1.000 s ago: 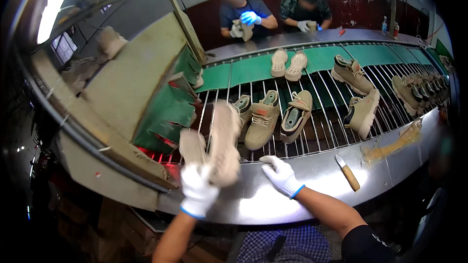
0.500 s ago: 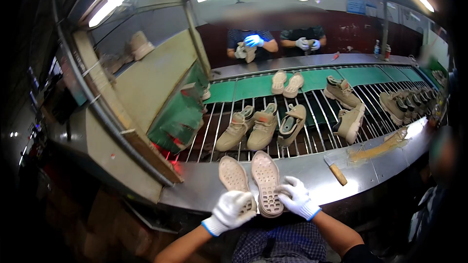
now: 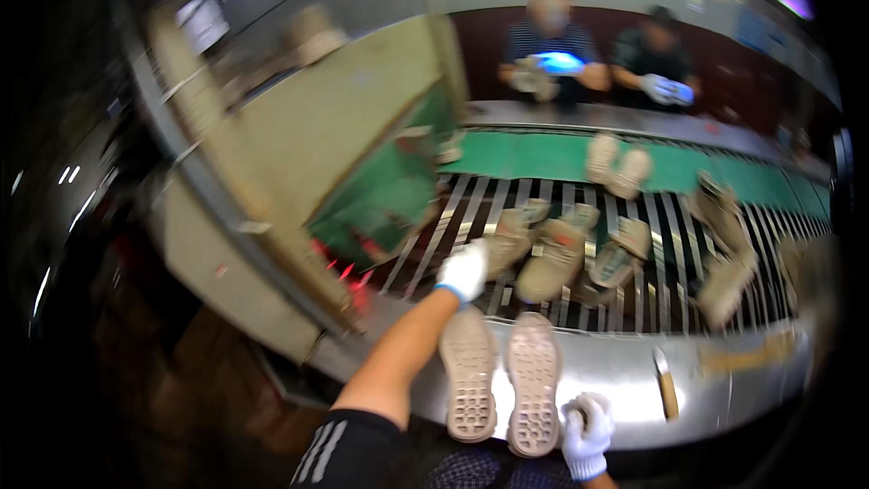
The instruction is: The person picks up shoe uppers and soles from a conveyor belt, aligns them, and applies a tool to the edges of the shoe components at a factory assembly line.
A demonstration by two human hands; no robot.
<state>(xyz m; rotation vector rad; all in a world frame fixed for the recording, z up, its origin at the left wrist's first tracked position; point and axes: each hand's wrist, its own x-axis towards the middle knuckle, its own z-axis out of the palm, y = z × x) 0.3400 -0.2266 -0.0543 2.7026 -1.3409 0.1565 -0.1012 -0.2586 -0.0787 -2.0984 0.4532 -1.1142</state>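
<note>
My left hand, in a white glove, is at the toe of the leftmost beige shoe on the rack of metal bars; its blurred fingers seem closed on the toe. Two pale shoe soles, a left sole and a right sole, lie side by side on the metal ledge with their hollow grid sides up. Beside the right sole's near end is my gloved right hand, fingers loosely bent and apart, with nothing seen in it. A second beige shoe and a third shoe stand right of the leftmost one.
A wooden-handled knife lies on the metal ledge. Another pair of soles is on the green belt. More shoes sit rightward. Across the line two gloved co-workers handle things. A beige panel borders the left.
My left hand has left the left sole and reached forward to the leftmost shoe. My right hand has come off the right sole to its side. The view has swung left.
</note>
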